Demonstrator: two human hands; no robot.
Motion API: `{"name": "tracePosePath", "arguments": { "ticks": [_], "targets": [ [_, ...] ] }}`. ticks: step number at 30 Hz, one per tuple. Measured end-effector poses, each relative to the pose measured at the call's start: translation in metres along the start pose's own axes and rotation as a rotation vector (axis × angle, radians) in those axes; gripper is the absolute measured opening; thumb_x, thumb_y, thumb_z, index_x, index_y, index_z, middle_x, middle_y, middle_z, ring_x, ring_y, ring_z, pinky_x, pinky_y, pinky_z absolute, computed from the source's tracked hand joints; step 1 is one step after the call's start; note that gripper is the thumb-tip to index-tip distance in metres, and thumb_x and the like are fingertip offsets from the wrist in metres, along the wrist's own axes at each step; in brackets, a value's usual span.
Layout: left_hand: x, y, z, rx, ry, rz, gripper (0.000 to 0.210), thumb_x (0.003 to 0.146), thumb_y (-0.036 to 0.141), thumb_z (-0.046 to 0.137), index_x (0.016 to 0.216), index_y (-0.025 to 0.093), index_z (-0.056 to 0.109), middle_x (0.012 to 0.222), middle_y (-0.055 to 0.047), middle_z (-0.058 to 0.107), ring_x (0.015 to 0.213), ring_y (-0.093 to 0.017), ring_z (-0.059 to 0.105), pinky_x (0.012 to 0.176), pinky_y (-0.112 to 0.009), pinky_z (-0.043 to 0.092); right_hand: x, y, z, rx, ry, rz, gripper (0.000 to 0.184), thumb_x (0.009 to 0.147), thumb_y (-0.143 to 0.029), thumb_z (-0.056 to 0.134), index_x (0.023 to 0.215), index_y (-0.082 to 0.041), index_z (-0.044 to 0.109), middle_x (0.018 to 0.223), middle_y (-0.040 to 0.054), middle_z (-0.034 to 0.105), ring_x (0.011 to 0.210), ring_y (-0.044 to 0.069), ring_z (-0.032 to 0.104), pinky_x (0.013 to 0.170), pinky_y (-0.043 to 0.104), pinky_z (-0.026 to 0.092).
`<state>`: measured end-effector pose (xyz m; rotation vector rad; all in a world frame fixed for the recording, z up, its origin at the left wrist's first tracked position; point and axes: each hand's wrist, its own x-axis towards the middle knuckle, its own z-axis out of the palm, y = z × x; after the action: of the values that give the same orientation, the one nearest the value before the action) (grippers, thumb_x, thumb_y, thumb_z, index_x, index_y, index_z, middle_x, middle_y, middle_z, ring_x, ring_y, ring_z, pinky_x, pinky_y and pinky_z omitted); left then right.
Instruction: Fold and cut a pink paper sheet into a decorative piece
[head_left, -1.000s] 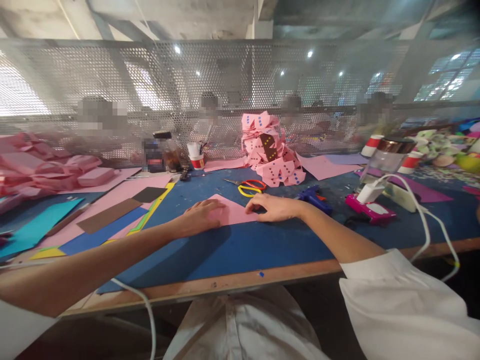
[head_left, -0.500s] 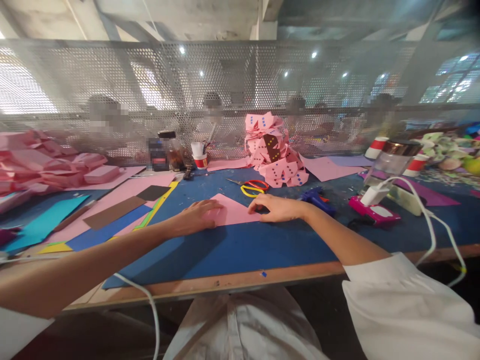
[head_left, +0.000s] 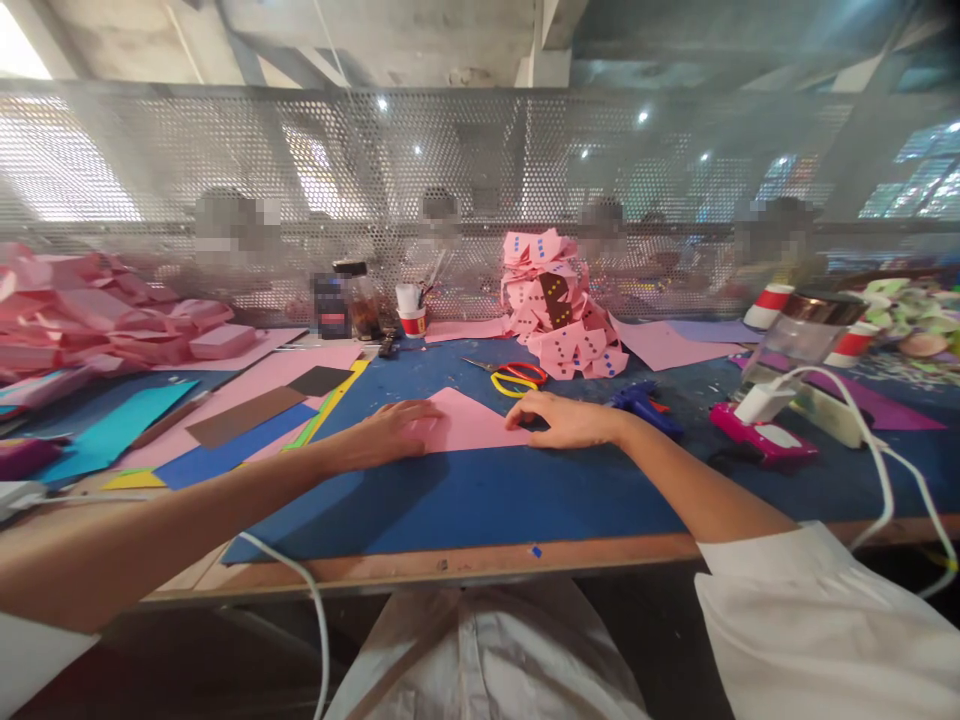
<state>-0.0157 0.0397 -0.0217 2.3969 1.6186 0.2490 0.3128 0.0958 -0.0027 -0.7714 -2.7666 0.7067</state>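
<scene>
Head view, left hand (head_left: 396, 436), right hand (head_left: 564, 420), both touching paper (head_left: 471, 426) (scissors (head_left: 496, 374) beyond)

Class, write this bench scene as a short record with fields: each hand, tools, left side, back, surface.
Left hand: palm down on the left part of a pink sheet
Right hand: at the sheet's right corner, fingers bent
Tools: scissors beyond the sheet; blue tool right of the right hand
Left side: teal paper, brown strip, pink heap
Back: piled dotted pieces
Surface: blue mat
</scene>
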Motion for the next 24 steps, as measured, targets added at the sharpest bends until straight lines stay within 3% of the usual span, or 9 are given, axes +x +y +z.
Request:
{"name": "tracePosePath", "arguments": {
  "ticks": [15,24],
  "targets": [
    [-0.012,0.003,-0.013,-0.018,-0.011,-0.007,0.057,0.081,0.045,0.059,0.136,0.030,0.061,0.152,-0.004,0.053,0.142,-0.033,0.046,0.120,-0.047,0.032,0.000,0.001,0.001,0.016,-0.004,0.009,0.036,0.082,-0.013,0.063,0.118,-0.019,0.068,0.121,0.0087,0.064,0.112,0.020,0.063,0.104,0.036,0.048],
    [-0.018,-0.017,-0.010,-0.003,-0.015,-0.031,0.060,0.083,0.053,0.058,0.139,0.030,0.059,0.156,-0.007,0.048,0.144,-0.034,0.042,0.122,-0.049,0.028,0.000,0.002,0.001,-0.003,-0.011,0.027,0.036,0.083,-0.014,0.062,0.118,-0.019,0.068,0.124,0.0084,0.064,0.117,0.021,0.059,0.108,0.037,0.045]
  ]
}}
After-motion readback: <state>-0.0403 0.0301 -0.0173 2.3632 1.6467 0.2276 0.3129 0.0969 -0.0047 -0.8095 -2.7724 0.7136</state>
